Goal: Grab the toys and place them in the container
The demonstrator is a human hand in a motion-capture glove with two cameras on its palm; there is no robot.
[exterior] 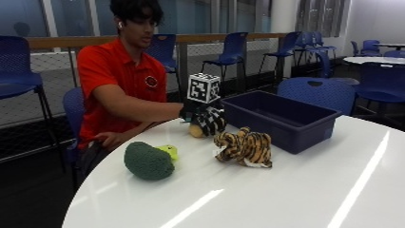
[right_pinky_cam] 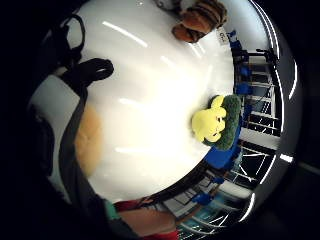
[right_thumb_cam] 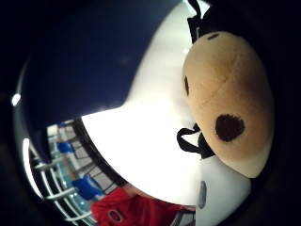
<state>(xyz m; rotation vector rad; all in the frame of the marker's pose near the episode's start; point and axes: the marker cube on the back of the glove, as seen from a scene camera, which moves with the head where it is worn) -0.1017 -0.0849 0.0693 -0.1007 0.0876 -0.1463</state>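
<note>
In the outside view my gloved right hand [exterior: 206, 117] grips a tan plush toy with dark spots [exterior: 197, 130] low over the white table [exterior: 284, 190], beside the near left corner of the navy container [exterior: 310, 134]. The thumb side palm view is largely filled by this tan toy [right_thumb_cam: 225, 99], with the navy container [right_thumb_cam: 94, 61] behind it. A striped tiger toy [exterior: 245, 147] stands on the table in front of the container. A green and yellow plush toy [exterior: 150, 160] lies nearer the table's edge. The little finger side palm view shows the green toy [right_pinky_cam: 217, 122] and the tiger [right_pinky_cam: 200, 20].
The person's bare left hand [exterior: 111, 139] rests at the table's edge beside the green toy. Blue chairs [exterior: 316, 92] stand behind the container and along a railing at the back. The container's inside shows no toys.
</note>
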